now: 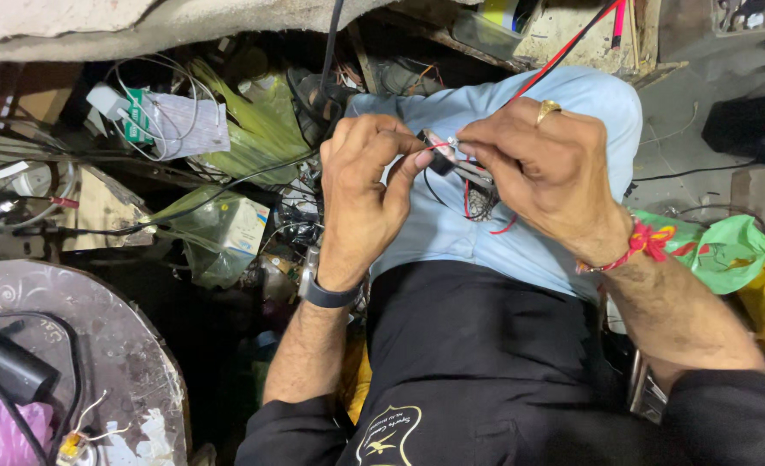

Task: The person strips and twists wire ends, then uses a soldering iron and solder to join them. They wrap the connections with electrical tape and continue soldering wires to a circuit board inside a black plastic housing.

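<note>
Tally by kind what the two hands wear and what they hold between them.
Dark wristband on the left hand, band at: 1
Gold finger ring on the right hand: 1
Red wrist thread: 1
Small black component: 1
Thin red wire: 1
Total: 5

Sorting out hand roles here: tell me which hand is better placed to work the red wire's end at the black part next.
Probably the right hand: its fingertips pinch the red wire beside the small black part, while the left hand is busy gripping that part.
</note>
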Motion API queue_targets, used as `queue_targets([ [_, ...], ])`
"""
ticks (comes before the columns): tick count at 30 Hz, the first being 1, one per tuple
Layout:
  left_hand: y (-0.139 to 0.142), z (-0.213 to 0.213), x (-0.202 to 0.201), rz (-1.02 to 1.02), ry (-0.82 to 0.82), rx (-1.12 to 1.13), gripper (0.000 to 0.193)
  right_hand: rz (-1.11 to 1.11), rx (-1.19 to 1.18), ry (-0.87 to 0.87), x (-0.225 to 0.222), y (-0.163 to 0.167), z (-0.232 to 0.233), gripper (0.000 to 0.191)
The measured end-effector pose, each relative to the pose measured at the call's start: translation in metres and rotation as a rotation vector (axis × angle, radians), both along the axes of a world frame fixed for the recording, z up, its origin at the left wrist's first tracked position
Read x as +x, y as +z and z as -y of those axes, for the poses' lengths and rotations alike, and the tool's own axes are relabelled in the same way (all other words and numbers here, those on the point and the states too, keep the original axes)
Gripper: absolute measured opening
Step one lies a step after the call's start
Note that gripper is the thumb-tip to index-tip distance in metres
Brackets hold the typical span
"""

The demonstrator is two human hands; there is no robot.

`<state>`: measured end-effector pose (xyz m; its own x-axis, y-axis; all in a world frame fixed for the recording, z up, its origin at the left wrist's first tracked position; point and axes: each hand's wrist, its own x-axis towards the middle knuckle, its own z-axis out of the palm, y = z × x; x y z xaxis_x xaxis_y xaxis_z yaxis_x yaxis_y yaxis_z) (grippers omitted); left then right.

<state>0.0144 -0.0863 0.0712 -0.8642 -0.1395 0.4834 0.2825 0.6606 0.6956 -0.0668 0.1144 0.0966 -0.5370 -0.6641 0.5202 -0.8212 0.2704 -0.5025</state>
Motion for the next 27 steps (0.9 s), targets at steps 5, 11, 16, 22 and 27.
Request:
queue_targets([
  [5,0.007,0.007,0.004,0.005,-0.067,-0.261,0.012,-0.496,0.465,0.042,-0.012,0.016,-0.007,0.026],
  [11,0.007,0.006,0.002,0.111,-0.135,-0.166,0.01,-0.599,0.377,0.131,-0.022,0.036,-0.016,0.04],
  [16,-0.005,0.009,-0.001,0.12,-0.141,0.257,0.013,0.328,-0.178,-0.048,0.001,-0.005,-0.021,0.051],
  [22,-0.023,0.002,-0.005,0.142,-0.209,0.406,0.014,0.559,-0.263,-0.07,0.029,-0.075,-0.003,0.033],
  [27,-0.028,-0.002,-0.006,0.19,-0.157,0.586,0.013,0.585,-0.195,-0.044,0.033,-0.071,0.001,0.021],
])
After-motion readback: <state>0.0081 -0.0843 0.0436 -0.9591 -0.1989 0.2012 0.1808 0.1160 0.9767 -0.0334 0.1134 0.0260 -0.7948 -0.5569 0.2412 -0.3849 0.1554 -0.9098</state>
